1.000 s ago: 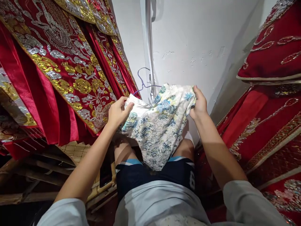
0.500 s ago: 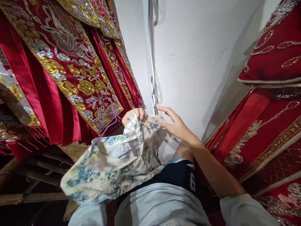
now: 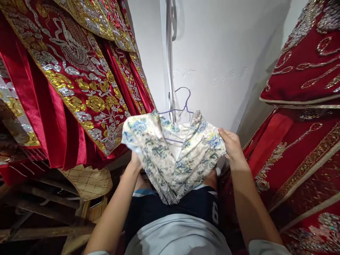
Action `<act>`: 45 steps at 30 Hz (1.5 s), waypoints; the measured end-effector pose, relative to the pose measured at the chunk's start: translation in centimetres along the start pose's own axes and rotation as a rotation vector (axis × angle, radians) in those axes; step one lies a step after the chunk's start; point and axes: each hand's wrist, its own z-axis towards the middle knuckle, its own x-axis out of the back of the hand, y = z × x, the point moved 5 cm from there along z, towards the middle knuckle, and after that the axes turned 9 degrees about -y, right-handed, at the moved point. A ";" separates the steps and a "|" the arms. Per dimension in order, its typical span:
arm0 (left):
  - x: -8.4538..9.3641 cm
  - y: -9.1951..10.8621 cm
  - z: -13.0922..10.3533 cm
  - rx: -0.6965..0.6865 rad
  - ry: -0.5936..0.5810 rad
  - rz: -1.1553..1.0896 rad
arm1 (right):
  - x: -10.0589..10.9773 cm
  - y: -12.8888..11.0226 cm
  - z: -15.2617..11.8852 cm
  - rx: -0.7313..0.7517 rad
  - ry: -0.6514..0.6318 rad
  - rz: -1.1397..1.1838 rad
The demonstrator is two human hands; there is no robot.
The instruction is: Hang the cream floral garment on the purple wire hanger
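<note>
A white floral top (image 3: pixel 183 166) with blue and green flowers and a V-shaped neckline is spread out in front of me. Inside its shoulders sits a purple clothes hanger (image 3: pixel 186 106), its hook pointing away toward the wall. My right hand (image 3: pixel 231 143) pinches the sleeve edge on the right, thumb on top. On the other side my left hand (image 3: pixel 136 160) grips the top from below at the left sleeve, its fingers mostly hidden by the cloth.
Red embroidered costumes with gold and silver sequins (image 3: pixel 95 102) hang on the left. More red beaded garments (image 3: pixel 287 141) are close on the right. A white wall (image 3: pixel 212 46) stands ahead. At lower left are wooden bars (image 3: pixel 47 232) and a gold quilted piece (image 3: pixel 87 180).
The top has turned from bunched and sideways to spread open facing me. The hanger hook swung from the left to the far side. My right hand has closed on the right sleeve.
</note>
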 end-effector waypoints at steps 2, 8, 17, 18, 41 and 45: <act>1.1 -2.1 -1.6 0.041 0.146 -0.354 | -0.3 -0.1 1.6 0.023 0.034 0.021; 0.1 -6.7 -6.3 0.195 0.439 -0.423 | -3.5 0.3 3.9 -0.025 -0.065 0.037; -3.7 -9.5 -10.3 0.268 0.490 -0.382 | -0.1 -0.5 -3.9 0.330 0.552 -0.428; -4.0 -9.7 -10.5 0.259 0.496 -0.376 | -0.2 0.2 -5.6 0.376 0.690 -0.442; -6.2 -4.8 -12.1 -0.257 0.730 0.592 | -11.8 9.9 -8.7 -0.336 -0.478 -0.241; -9.2 -4.8 -9.4 -0.206 0.365 0.474 | -12.3 9.9 -9.0 -0.381 -0.508 -0.201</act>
